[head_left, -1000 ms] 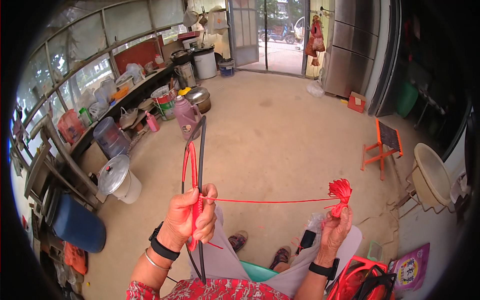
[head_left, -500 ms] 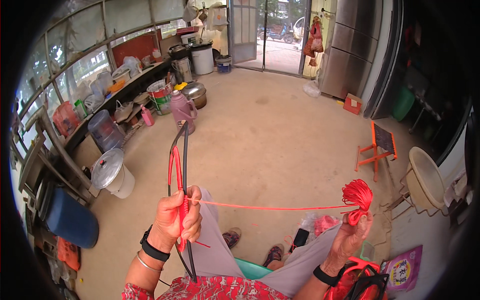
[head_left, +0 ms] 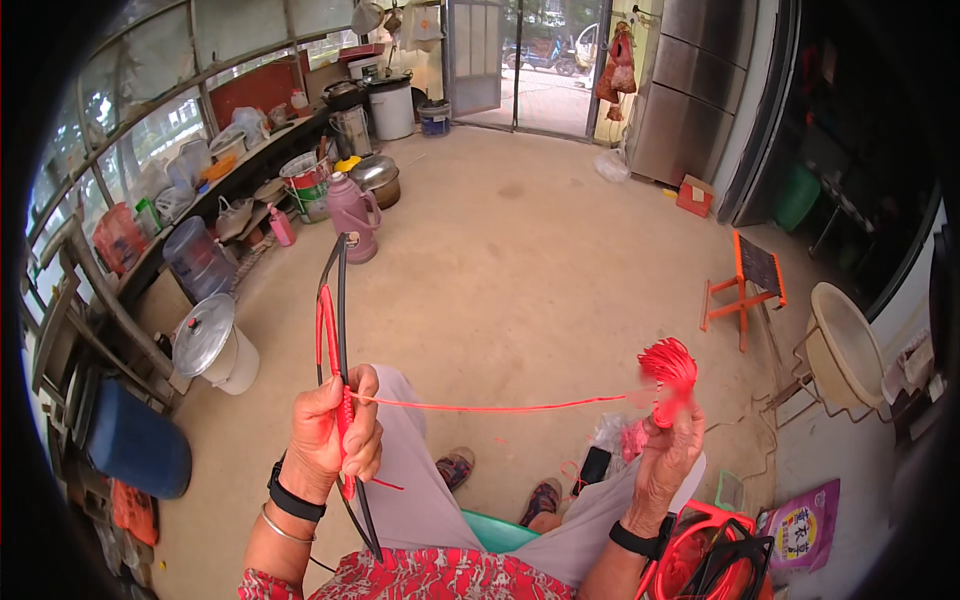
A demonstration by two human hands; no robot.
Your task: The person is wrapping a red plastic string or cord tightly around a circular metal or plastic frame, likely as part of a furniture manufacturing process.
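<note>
My left hand is closed around a narrow black frame of thin tubing, held upright before my left knee. Red cord is wound tightly round part of the frame under my fingers, and a red loop stands up beside it. One red strand runs from the wrapping across to a tasselled bundle of red cord. My right hand pinches that bundle at its lower, folded end; the grip is partly blurred. A short cord end sticks out below my left fingers.
At my lower right lie a red basket-like thing with black frames and a purple bag. A phone is by my right knee. Ahead stand a thermos, a lidded white bucket and a folding stool.
My right hand has moved left with the cord bundle, closer to my left hand, and the strand between them spans less. The whole view has shifted slightly.
</note>
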